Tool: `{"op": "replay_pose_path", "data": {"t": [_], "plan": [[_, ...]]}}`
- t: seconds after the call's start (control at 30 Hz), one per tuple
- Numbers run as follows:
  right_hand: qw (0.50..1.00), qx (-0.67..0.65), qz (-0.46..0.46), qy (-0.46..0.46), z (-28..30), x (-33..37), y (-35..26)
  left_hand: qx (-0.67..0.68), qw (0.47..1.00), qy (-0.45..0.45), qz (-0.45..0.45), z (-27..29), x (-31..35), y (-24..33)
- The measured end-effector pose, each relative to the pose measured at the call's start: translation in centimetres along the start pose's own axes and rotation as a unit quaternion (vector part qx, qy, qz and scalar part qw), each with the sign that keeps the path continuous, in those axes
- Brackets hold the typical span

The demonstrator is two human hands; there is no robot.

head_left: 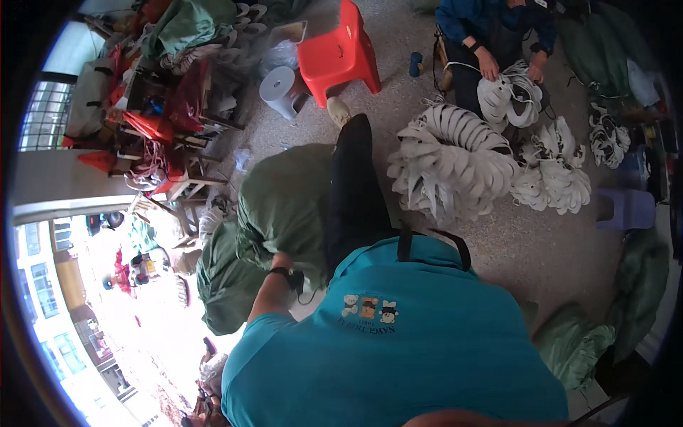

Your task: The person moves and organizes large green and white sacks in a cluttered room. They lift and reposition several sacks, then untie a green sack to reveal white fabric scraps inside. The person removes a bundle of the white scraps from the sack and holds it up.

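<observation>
My left hand (282, 260) is at the gathered, creased cloth of a large, full green sack (288, 196) and looks closed on it; the fingers are mostly hidden in the folds. A dark band circles that wrist. The sack leans beside my left leg, and a second green sack (226, 285) lies against it. Of my right arm only a strip of skin shows at the lower edge; its hand is out of the picture.
Bundles of white looped strips (455, 160) lie on the floor ahead right, where a seated person (491, 50) handles more. A red chair (341, 57) and grey stool (283, 91) stand ahead. Cluttered wooden racks (188, 178) line the left; a purple stool (626, 208) stands right.
</observation>
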State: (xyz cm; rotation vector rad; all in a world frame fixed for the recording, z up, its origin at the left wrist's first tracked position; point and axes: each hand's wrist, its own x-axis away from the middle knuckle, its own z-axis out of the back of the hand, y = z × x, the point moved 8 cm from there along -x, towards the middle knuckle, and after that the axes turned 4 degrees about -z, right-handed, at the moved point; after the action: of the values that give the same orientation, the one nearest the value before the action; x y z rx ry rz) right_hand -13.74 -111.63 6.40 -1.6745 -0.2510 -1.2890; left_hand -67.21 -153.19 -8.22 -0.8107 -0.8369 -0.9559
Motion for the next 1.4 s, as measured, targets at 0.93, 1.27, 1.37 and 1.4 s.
{"op": "replay_pose_path", "data": {"t": [0.93, 1.27, 1.37, 1.4], "plan": [[0.983, -0.135, -0.116, 0.038, -10.6, -38.5, -53.2, 0.661, 0.727, -0.174, -0.069, 29.3, -16.3, -20.9], [0.788, 0.483, 0.243, 0.294, -11.0, -56.2, -79.7, 0.908, 0.391, -0.117, 0.092, 25.0, -17.4, -27.8], [0.813, 0.508, 0.177, 0.223, -14.8, -57.4, -82.8, 0.934, 0.305, -0.072, 0.172, 22.2, -13.6, -25.1], [0.814, 0.520, 0.142, 0.217, -15.3, -58.1, -82.9, 0.934, 0.303, -0.051, 0.183, 21.5, -12.2, -23.5]]}}
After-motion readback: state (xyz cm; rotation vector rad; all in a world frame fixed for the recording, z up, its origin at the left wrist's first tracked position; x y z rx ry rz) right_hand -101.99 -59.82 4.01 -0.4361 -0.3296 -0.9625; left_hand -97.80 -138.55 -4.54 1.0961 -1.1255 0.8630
